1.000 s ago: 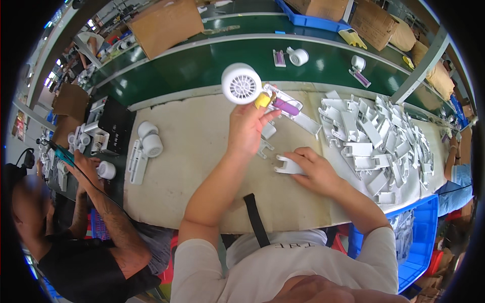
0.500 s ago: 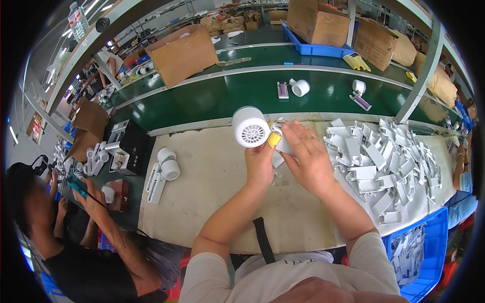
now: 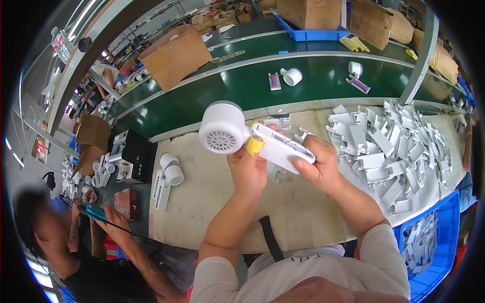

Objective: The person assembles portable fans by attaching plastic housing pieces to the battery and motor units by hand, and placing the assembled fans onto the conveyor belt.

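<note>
You have the white fan held up over the near table, left of the heap of white shell pieces. Your left hand is closed at the neck, thumb in front by the yellow wrap and fingers mostly hidden behind. Your right hand is curled in, pinching the far end of the handle between thumb and fingers.

The step in hand looks like fitting the handle's shell together. A dark line shows along its upper edge; whether that is an open seam or just a slot, you cannot tell from this view, so turn that edge toward you and check. The round head probably makes this end heavy, so let your left hand carry the weight and use the right only to line up and press. Squeeze evenly along the length rather than at the tip alone, since pressing one end could lift the other. Don't twist against the neck. If something resists, ease off and look for a trapped edge. Mind the loose pieces lying just beyond the handle.
</note>
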### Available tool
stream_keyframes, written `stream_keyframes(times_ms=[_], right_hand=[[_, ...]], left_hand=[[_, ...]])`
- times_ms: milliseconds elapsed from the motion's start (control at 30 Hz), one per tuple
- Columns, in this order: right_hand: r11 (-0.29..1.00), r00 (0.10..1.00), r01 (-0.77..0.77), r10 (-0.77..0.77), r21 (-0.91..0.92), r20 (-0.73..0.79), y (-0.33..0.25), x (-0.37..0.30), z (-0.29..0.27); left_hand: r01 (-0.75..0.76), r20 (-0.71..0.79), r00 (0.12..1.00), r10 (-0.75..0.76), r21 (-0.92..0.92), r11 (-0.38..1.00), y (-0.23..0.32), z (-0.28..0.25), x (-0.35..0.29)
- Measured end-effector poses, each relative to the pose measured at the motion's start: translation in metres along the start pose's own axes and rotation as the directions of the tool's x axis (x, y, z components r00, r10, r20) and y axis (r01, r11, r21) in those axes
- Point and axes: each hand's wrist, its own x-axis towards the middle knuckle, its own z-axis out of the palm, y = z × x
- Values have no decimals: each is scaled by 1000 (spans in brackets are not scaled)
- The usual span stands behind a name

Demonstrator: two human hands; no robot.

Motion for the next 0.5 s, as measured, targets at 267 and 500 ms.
stream_keyframes(times_ms=[267,500], right_hand=[[953,846,-304,267,8,461,31,11,20],[826,880,-240,407,-510,244,167,62,31]], left_hand=[[130,102,972,-211,514,848,26,-43,35],[35,-161,971,-178,829,-558,81,-150,33]])
